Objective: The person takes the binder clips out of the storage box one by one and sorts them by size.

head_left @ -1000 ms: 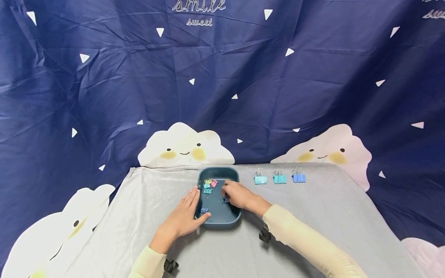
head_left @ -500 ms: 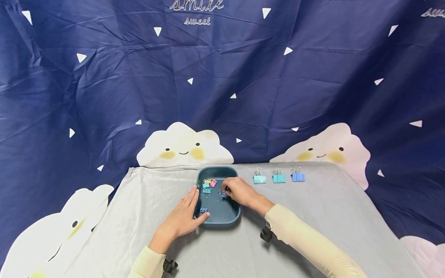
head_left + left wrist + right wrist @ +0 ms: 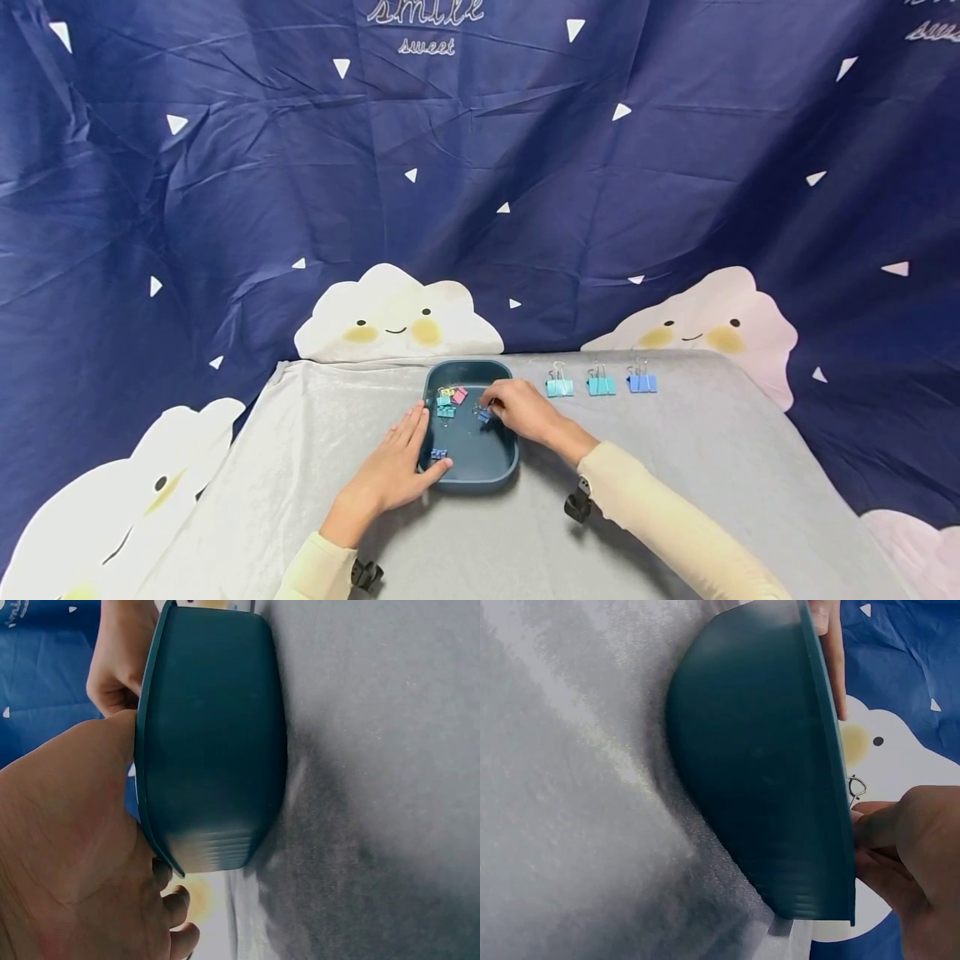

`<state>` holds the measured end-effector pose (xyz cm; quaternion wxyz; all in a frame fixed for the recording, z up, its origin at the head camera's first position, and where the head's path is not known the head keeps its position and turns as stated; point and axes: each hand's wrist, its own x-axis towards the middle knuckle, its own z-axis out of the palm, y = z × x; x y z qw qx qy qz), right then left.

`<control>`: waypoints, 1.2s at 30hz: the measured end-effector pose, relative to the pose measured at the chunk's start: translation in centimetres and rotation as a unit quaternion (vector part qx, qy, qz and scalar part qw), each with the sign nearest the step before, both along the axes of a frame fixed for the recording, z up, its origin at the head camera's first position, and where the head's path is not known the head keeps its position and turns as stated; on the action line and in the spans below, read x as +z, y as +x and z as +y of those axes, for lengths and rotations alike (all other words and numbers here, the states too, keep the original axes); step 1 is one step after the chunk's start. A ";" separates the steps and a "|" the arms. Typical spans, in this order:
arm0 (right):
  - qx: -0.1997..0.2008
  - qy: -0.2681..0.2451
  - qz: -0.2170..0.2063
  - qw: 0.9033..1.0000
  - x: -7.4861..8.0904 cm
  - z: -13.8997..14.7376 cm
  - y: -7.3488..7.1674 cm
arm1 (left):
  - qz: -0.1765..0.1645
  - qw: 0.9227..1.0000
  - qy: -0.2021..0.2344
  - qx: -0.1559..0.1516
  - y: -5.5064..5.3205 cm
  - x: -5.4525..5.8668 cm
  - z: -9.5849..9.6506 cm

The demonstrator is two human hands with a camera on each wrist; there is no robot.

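Observation:
A dark teal plastic bin (image 3: 480, 482) stands on the cloth. My left hand (image 3: 393, 465) rests along its left rim with straight fingers, the thumb over the near left corner. Inside the bin, my right hand (image 3: 521, 410) pinches a small blue binder clip (image 3: 483, 415) near the right wall. Its wire handle (image 3: 857, 786) shows above the rim in the right wrist view; the fingertips are partly hidden behind the wall. A pile of small teal binder clips (image 3: 446, 407), a pink one (image 3: 460, 396) and a yellow one (image 3: 447, 391) lies at the left. Another blue binder clip (image 3: 438, 454) lies by my left thumb.
Right of the bin, three larger binder clips stand in a row: light teal (image 3: 559, 387), teal (image 3: 602, 386) and blue (image 3: 642, 383). Grey cloth (image 3: 637, 467) covers the table. Behind it hangs a navy curtain (image 3: 480, 250) with cloud prints.
My right hand has lifted the blue binder clip slightly and shifted a little toward the far side of the bin. My left hand has stayed on the rim.

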<state>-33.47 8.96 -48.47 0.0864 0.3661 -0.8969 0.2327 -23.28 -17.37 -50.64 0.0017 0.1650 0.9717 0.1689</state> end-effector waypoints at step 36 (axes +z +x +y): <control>-0.042 -0.110 0.034 0.992 2.2 4.3 0.9 | 0.008 1.000 -0.010 0.002 -0.2 -0.4 -0.1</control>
